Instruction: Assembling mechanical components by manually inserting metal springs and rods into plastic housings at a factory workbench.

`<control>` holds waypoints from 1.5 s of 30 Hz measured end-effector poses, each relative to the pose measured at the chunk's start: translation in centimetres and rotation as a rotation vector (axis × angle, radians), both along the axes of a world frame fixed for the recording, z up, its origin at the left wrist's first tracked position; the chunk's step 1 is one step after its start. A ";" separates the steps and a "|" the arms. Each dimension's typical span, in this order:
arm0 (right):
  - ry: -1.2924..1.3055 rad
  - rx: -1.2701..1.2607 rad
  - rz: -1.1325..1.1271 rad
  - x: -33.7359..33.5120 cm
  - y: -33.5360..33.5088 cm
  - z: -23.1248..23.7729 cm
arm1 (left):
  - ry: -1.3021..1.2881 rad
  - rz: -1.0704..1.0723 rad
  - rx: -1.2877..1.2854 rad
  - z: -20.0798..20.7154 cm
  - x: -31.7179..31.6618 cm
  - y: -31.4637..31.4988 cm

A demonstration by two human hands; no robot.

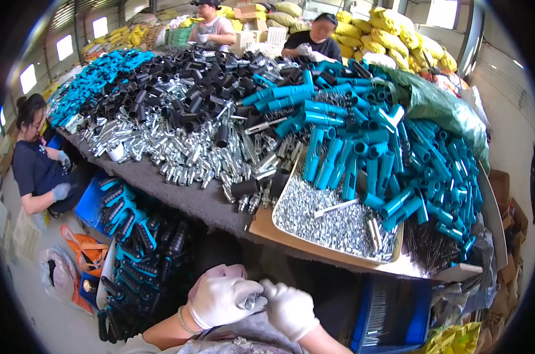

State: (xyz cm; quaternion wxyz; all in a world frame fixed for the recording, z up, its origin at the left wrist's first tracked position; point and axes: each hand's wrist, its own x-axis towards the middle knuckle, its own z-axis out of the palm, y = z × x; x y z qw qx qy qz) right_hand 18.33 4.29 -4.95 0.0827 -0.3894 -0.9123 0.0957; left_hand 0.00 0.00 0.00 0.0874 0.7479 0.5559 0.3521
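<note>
Metal bit (pixel 251 302) gripped in my left hand (pixel 223 301), bottom middle of frame, right hand (pixel 290 308) beside it, fingers bent, I can't tell on what

Can count two hands in white gloves: one left hand (pixel 223 302), one right hand (pixel 291 311). Can see one shiny silver metal piece (pixel 251 301) in the left. Can find also three co-workers (pixel 34 168), one pale shallow tray (pixel 303 241), one flat white strip (pixel 337 207) inside. Cannot count exactly the turquoise slotted tubes (pixel 329 162) and short black tubes (pixel 191 94): surely dozens of each.
</note>
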 end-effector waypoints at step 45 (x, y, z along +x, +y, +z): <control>0.372 -0.105 0.567 1.7 3.0 7.2 | -1.507 -0.054 -0.577 -1.9 -3.4 0.4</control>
